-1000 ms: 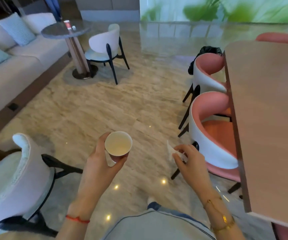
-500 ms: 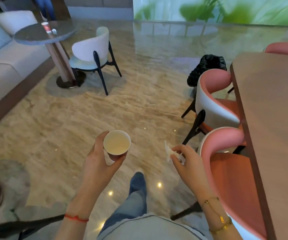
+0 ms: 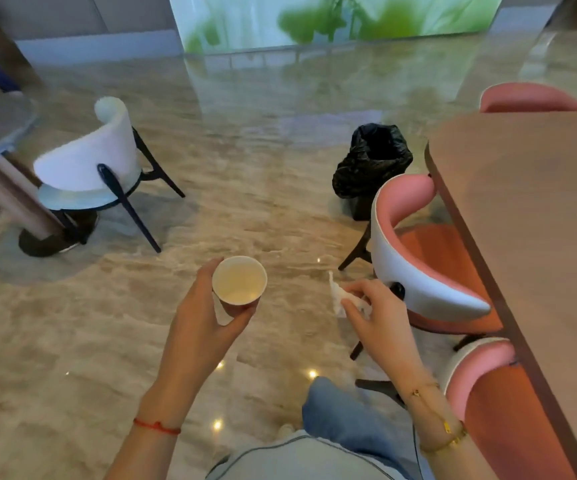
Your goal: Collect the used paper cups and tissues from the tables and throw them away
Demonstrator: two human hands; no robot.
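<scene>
I am holding the paper cup (image 3: pixel 239 280) upright in my left hand (image 3: pixel 204 327), grip wrapped around it, and pinching the tissue (image 3: pixel 337 299) in my right hand (image 3: pixel 377 317). Both arms are reaching forward. The light tissue could be slipping out before the bin bag (image 3: pixel 372 161), far ahead.

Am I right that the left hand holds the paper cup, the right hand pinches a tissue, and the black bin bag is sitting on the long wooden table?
Not quite. In the head view the left hand holds the paper cup and the right hand pinches the tissue, but the black bin bag stands on the floor behind a pink chair, beside the long wooden table, not on it.
</scene>
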